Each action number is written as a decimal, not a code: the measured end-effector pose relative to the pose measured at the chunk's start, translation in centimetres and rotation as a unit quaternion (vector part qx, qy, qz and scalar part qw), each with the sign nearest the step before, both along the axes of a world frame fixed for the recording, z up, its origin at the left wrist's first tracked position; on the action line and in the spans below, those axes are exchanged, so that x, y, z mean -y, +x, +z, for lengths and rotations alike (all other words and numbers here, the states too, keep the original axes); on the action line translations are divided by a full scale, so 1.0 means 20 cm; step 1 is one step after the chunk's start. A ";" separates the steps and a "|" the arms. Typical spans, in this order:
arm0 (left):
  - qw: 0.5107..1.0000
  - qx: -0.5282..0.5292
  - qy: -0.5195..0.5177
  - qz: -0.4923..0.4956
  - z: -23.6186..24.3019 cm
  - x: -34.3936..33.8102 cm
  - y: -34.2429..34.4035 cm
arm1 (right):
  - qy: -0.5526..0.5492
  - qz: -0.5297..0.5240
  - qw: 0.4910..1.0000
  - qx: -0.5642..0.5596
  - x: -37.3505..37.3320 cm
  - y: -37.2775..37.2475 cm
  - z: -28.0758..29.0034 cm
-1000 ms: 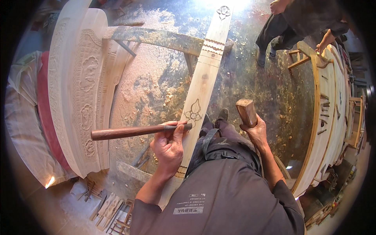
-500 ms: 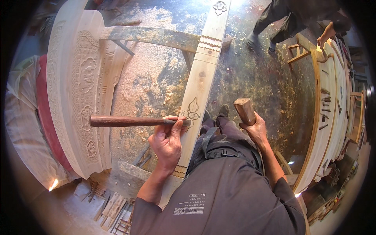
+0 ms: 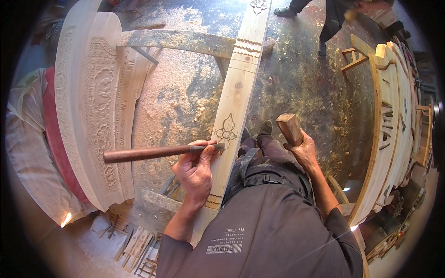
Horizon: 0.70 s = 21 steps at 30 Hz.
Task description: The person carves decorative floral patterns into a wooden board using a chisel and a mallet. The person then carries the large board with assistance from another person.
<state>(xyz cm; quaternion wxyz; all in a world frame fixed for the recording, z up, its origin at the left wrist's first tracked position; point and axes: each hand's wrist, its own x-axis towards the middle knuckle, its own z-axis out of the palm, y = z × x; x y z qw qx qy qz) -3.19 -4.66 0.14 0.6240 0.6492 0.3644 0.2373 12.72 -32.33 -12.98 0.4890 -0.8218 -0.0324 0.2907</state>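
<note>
My left hand [image 3: 194, 173] is closed around the metal part of a chisel [image 3: 139, 155] with a long dark-red wooden handle, which points to the left. The chisel's blade end rests at or just over a long pale plank [image 3: 238, 92], beside the lower petals of a carved flower [image 3: 227, 129]. Whether the edge touches the wood, I cannot tell. In my right hand [image 3: 304, 152] is a block-shaped wooden mallet [image 3: 289, 129], held to the right of the plank and apart from the chisel. The fingers wrap its lower end.
The plank lies across a sawhorse beam [image 3: 185, 42] strewn with wood chips. Large carved panels [image 3: 99, 92] stand at left, by a red cloth [image 3: 55, 120]. Several tools lie on a pale board [image 3: 389, 111] at right. A co-worker's leg [image 3: 333, 28] shows at the far right.
The chisel handle's free end has dipped slightly toward me, and my left hand has shifted a little left. The mallet is nearly still. The co-worker has stepped and leaned away from the right-hand board.
</note>
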 end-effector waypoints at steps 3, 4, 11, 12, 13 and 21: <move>1.000 0.014 0.004 -0.002 -0.02 0.00 -0.03 | -0.018 0.006 1.000 -0.002 -0.01 0.01 0.02; 1.000 0.013 0.007 -0.004 -0.02 0.00 -0.03 | -0.026 0.009 1.000 0.000 -0.01 0.01 0.03; 0.999 0.008 0.031 -0.017 -0.02 0.00 -0.03 | -0.028 0.018 0.999 0.003 -0.03 0.02 0.06; 0.999 0.004 0.032 -0.017 -0.02 0.00 -0.03 | -0.026 0.016 1.000 0.000 -0.03 0.02 0.05; 0.999 0.001 0.036 -0.018 -0.02 0.00 -0.03 | -0.026 0.017 1.000 0.004 -0.03 0.02 0.05; 0.996 -0.003 0.078 -0.045 0.02 0.01 -0.01 | -0.025 0.027 0.999 0.007 -0.05 0.02 0.06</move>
